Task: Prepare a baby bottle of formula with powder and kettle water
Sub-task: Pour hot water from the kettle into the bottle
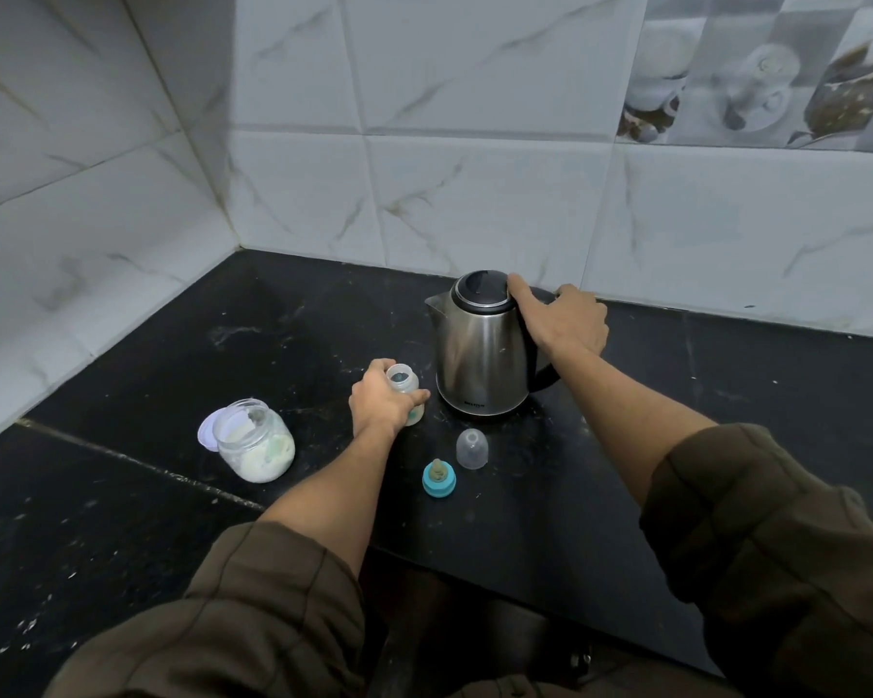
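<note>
A steel kettle (480, 355) with a black lid stands on the black counter (223, 345), spout to the left. My right hand (563, 319) grips its handle, with the thumb up by the lid's edge. Just left of the kettle an open baby bottle (405, 381) stands upright, and my left hand (381, 398) holds it round the body. The teal ring with the teat (439, 479) and the clear cap (472, 448) lie in front of the kettle. An open glass jar of white powder (255, 443) stands to the left, its white lid (207, 431) behind it.
Marbled white tile walls meet in a corner behind the counter. The counter's front edge runs close to my body at the lower right. White specks are scattered over the dark surface.
</note>
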Demonstrator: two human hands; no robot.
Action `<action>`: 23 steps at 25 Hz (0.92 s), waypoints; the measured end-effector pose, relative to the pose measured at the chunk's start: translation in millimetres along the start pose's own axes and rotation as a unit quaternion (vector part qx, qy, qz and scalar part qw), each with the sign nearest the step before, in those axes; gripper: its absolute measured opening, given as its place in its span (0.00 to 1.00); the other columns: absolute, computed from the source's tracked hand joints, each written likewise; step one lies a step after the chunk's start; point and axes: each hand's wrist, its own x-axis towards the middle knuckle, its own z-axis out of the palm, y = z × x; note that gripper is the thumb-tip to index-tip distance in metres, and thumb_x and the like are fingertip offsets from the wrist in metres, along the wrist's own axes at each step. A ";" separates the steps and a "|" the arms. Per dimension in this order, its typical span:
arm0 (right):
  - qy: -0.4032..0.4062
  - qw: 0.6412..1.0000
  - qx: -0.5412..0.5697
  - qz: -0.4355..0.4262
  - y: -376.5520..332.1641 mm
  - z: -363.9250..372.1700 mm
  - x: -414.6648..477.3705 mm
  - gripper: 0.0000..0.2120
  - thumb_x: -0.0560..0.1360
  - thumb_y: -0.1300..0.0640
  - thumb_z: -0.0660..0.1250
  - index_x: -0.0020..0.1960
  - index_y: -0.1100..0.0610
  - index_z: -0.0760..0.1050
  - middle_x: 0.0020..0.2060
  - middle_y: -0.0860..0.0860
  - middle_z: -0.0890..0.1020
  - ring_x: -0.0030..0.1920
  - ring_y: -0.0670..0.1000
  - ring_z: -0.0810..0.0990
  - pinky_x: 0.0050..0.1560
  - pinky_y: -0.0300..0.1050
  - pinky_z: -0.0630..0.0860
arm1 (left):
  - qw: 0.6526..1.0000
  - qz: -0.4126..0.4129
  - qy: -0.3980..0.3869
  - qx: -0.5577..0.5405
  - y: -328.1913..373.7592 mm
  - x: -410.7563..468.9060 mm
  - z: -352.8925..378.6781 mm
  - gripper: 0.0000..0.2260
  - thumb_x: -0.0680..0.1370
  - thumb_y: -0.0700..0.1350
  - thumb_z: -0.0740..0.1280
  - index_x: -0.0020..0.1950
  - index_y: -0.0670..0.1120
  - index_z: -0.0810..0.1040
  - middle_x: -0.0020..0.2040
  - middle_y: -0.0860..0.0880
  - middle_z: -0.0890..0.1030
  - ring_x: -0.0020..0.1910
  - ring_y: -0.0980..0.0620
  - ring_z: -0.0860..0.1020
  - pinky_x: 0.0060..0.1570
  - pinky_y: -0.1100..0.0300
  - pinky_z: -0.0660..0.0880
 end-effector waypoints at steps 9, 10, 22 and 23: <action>-0.022 0.978 0.198 0.068 17.1 -7.4 2.2 0.30 0.63 0.25 0.69 0.31 0.53 0.68 0.30 0.50 0.76 0.36 0.52 0.77 0.41 0.47 0.75 | 0.999 0.012 -0.031 0.024 -13.2 -5.5 8.1 0.26 0.69 0.52 0.83 0.63 0.50 0.79 0.58 0.49 0.84 0.62 0.46 0.80 0.64 0.50 0.75; -0.003 0.976 0.206 0.067 17.4 -5.3 -1.4 0.30 0.63 0.27 0.70 0.30 0.53 0.67 0.28 0.50 0.73 0.33 0.51 0.74 0.38 0.48 0.73 | 0.999 0.017 -0.033 0.026 -9.3 -4.9 6.4 0.25 0.69 0.51 0.83 0.63 0.50 0.80 0.58 0.49 0.84 0.62 0.46 0.80 0.63 0.51 0.75; 0.072 0.992 0.062 -0.081 -46.2 -18.8 14.8 0.21 0.66 0.39 0.65 0.28 0.55 0.70 0.24 0.50 0.70 0.28 0.56 0.72 0.33 0.46 0.73 | 0.999 0.039 -0.003 0.032 41.1 29.7 -21.7 0.25 0.69 0.50 0.83 0.64 0.51 0.81 0.59 0.47 0.85 0.62 0.45 0.81 0.64 0.50 0.76; 0.075 0.991 0.058 -0.090 -50.1 -20.0 16.1 0.20 0.65 0.39 0.65 0.28 0.55 0.72 0.24 0.51 0.71 0.28 0.56 0.73 0.34 0.47 0.75 | 0.999 0.042 -0.005 0.032 42.6 30.6 -20.5 0.26 0.69 0.50 0.83 0.65 0.51 0.81 0.58 0.47 0.85 0.61 0.45 0.81 0.64 0.50 0.76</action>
